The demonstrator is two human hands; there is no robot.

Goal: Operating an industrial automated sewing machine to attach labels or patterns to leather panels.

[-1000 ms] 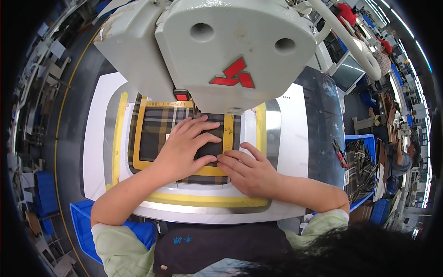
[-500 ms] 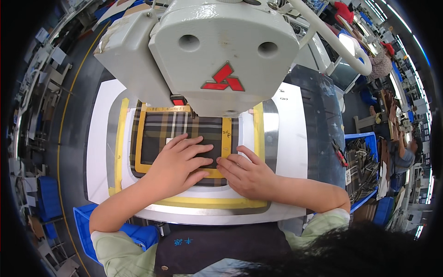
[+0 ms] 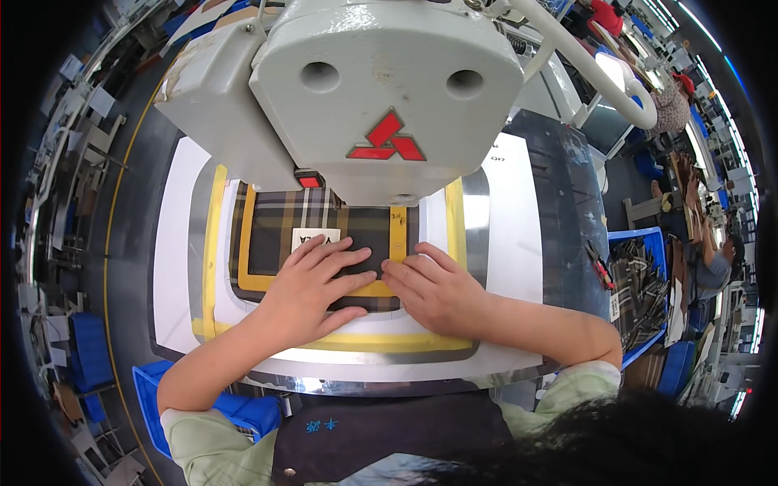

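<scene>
Dark apron [image 3: 389, 421] at near edge, flanked by pale green sleeves [image 3: 215, 454]. Blue bin [image 3: 152, 405] seen low at left, partly hidden by an arm. White board [image 3: 523, 243] spread beyond, yellow tape [image 3: 356, 342] stuck along the work area's near, left and right sides.

Left hand [image 3: 312, 283] laid palm down over yellow frame [image 3: 245, 243], fingers spread and extended, nothing gripped, tips aimed forward and right onto the plaid. Right hand [image 3: 442, 300] placed at the frame's near right corner, fingers straight and mostly together, tips pointed left and slightly away, not closed on anything.

Plaid fabric [image 3: 275, 219] laid flat at centre under the frame. Long axis of both runs left to right, across the person's front; far edges partly covered. Pale double stripe on the fabric is directed near to far. White label [image 3: 304, 235] sits on the fabric at the left fingertips, print turned upside down to the wearer; full outline cannot be told.

Farther, whitish machine head [image 3: 405, 89] hangs over the fabric's far side. At right, dark table [image 3: 571, 227], red-handled tool [image 3: 600, 267], then blue crate [image 3: 662, 259] filled with plaid pieces [image 3: 640, 275]. Person in red [image 3: 606, 14] seen far upper right.
</scene>
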